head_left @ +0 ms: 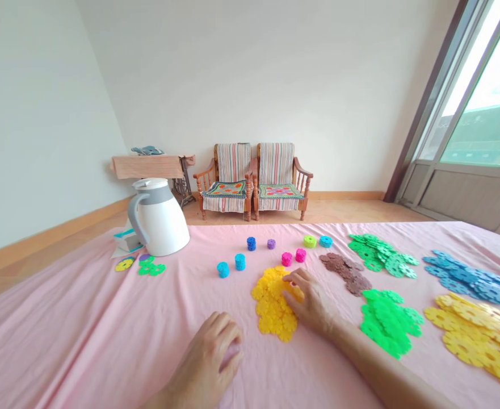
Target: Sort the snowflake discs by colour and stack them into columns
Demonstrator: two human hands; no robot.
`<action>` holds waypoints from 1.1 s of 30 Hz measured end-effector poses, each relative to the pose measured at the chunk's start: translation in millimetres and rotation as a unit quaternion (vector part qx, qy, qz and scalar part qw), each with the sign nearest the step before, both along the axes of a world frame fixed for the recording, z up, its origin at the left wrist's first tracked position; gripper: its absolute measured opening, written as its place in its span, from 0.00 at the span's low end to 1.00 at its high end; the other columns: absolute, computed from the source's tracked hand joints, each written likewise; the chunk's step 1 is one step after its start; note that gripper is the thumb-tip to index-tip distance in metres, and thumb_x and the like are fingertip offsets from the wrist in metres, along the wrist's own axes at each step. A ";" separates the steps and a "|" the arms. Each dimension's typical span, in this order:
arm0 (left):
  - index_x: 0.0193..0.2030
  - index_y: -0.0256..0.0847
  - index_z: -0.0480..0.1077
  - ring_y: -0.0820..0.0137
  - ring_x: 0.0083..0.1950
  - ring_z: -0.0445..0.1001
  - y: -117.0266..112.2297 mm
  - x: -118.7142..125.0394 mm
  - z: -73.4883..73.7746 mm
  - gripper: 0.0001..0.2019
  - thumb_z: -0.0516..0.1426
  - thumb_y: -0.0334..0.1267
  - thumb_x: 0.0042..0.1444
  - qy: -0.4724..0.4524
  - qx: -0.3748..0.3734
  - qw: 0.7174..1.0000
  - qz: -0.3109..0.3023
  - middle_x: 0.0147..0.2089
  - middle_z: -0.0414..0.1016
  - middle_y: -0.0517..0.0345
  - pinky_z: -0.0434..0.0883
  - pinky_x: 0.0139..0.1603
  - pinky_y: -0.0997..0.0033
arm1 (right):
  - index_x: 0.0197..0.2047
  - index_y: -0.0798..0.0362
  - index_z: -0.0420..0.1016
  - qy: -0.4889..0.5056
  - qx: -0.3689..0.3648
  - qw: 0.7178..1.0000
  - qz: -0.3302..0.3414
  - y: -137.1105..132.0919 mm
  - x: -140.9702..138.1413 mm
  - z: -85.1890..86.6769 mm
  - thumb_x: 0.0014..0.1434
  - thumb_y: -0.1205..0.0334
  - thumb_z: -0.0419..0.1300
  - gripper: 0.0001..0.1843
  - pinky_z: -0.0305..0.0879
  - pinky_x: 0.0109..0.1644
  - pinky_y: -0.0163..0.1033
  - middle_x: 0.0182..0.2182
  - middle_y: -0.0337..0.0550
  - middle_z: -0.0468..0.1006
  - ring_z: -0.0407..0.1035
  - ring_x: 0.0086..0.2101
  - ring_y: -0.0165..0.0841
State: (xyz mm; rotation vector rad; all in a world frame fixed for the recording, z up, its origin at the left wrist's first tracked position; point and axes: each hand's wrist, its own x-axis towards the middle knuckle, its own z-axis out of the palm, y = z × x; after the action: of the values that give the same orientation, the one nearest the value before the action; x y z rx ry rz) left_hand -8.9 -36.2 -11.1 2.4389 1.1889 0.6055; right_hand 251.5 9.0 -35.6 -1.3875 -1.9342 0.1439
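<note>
My right hand [311, 301] rests over the right side of a pile of yellow flower-shaped plastic discs [275, 318]. Its fingertips touch the pile, with thumb and fingers apart and yellow discs showing in the gap. Down and to the left, my left hand [211, 358] lies on the pink cloth with loosely bent fingers; the thumb stands off and only shaded cloth shows between. Just behind the pile are two short magenta disc stacks [287, 259]. Light blue stacks [240, 262] stand to its left, and brown discs [345, 272] spread to its right.
A white and grey jug [164, 221] stands at the back left, near a few loose green discs [151, 268]. Dark blue [251, 243], purple [271, 243] and lime [310, 241] stacks sit farther back. Green [390, 324], blue [471, 278] and large yellow [479, 335] piles lie right.
</note>
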 end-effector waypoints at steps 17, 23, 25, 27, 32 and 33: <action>0.31 0.41 0.64 0.65 0.41 0.66 6.2 -4.8 -9.4 0.09 0.53 0.23 0.46 0.010 0.023 0.999 -0.027 0.38 0.68 0.55 0.66 0.41 0.68 | 0.27 0.55 0.71 0.082 -0.094 0.991 -0.044 18.5 0.3 36.1 0.47 0.69 0.50 0.08 0.60 0.30 0.33 0.23 0.37 0.73 0.67 0.26 0.30; 0.25 0.39 0.62 0.68 0.35 0.67 10.2 -13.7 -6.5 0.07 0.51 0.23 0.45 0.073 0.035 0.997 0.007 0.31 0.67 0.57 0.64 0.32 0.72 | 0.29 0.54 0.71 0.086 -0.145 0.986 0.014 15.0 -59.1 43.1 0.44 0.74 0.52 0.10 0.58 0.27 0.29 0.22 0.36 0.72 0.65 0.24 0.26; 0.24 0.39 0.60 0.70 0.31 0.67 12.9 -18.2 -6.1 0.07 0.50 0.24 0.47 0.066 0.013 0.997 0.045 0.29 0.66 0.58 0.63 0.29 0.73 | 0.28 0.54 0.72 0.078 -0.168 0.982 0.045 6.2 -83.2 37.1 0.43 0.76 0.53 0.11 0.58 0.26 0.28 0.22 0.35 0.73 0.65 0.24 0.25; 0.26 0.39 0.60 0.71 0.29 0.67 15.5 -22.2 -7.1 0.07 0.48 0.24 0.49 0.038 -0.003 0.996 0.083 0.29 0.66 0.59 0.63 0.29 0.74 | 0.28 0.53 0.72 0.068 -0.190 0.977 0.069 -1.0 -99.4 31.6 0.43 0.76 0.53 0.11 0.57 0.25 0.27 0.21 0.35 0.73 0.65 0.23 0.25; 0.35 0.40 0.64 0.69 0.38 0.69 19.2 -26.2 -9.3 0.09 0.48 0.23 0.51 -0.036 -0.010 0.995 0.090 0.36 0.68 0.57 0.68 0.39 0.69 | 0.33 0.53 0.73 0.002 -0.120 0.992 0.029 3.3 -87.7 27.5 0.52 0.74 0.52 0.11 0.60 0.33 0.33 0.28 0.40 0.74 0.68 0.29 0.29; 0.36 0.40 0.65 0.68 0.40 0.69 19.3 -25.9 -8.9 0.10 0.48 0.23 0.51 -0.040 -0.010 0.996 0.084 0.37 0.68 0.56 0.68 0.42 0.68 | 0.32 0.53 0.72 -0.019 -0.094 0.995 0.015 6.7 -77.9 26.9 0.53 0.74 0.51 0.11 0.60 0.35 0.34 0.29 0.41 0.74 0.68 0.30 0.30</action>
State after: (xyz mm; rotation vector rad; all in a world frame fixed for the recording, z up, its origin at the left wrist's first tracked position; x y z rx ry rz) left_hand -34.8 -16.9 -20.0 2.2901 1.3690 0.7281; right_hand 173.6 15.7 -8.6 -1.4929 -2.0145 0.3242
